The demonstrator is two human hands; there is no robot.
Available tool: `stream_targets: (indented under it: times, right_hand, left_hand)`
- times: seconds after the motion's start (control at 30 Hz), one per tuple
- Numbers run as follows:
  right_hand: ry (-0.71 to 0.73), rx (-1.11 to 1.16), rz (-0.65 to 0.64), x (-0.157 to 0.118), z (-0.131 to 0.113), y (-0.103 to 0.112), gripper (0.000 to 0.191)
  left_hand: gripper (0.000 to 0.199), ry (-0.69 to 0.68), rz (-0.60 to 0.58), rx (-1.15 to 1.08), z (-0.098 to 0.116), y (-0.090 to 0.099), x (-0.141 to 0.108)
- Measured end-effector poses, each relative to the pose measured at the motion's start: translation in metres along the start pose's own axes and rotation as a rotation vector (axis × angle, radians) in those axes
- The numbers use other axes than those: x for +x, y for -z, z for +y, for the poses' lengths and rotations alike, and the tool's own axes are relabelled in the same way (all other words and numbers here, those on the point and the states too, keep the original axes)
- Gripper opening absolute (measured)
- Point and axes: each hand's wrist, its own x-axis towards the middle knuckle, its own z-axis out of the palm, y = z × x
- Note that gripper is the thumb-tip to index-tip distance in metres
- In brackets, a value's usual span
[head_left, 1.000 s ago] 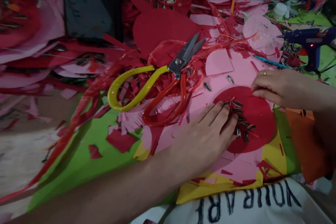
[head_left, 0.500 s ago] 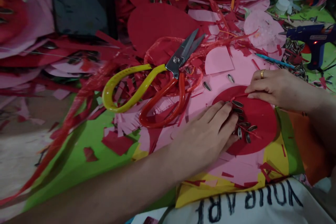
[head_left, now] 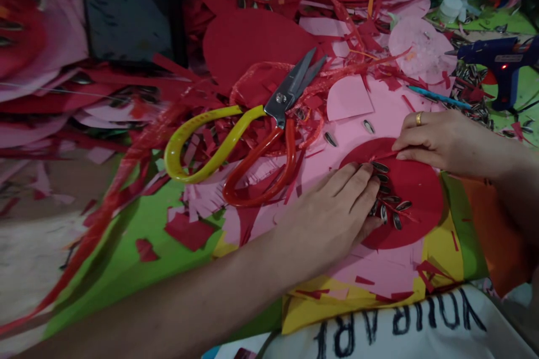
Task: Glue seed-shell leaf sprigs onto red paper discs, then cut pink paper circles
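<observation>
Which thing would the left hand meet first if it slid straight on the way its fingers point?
Probably a dark seed on the red disc, just ahead of the left hand, though depth is unclear.

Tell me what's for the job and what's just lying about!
Likely for the job:
- round red paper disc under the left hand
- oval striped seeds on it
- thin red strand pinched by the right hand
- blue plastic glue gun
- metal scissors with yellow and red handles

Probably lying about:
- torn red paper scraps
- white plastic cap

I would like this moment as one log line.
left hand: on red disc | right hand: pinching red strip | scissors: blades apart | glue gun: light on
</observation>
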Motion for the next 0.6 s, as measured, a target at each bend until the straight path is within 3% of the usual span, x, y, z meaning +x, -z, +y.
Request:
stream_targets:
  times: [0.37,0.6]
  right_hand:
    - [0.045,0.087,0.041,0.0021,0.0042,-0.003,0.023]
    - [0.008,-0.014,0.016,0.0025,0.0027,-0.0067,0.022]
  left_hand:
    - [0.039,-0.005,0.01,-0.005,-0.0015,-0.0012,0.0003]
    - [0.038,0.0,-0.011,-0.003,-0.0014,-0.0013,0.0019]
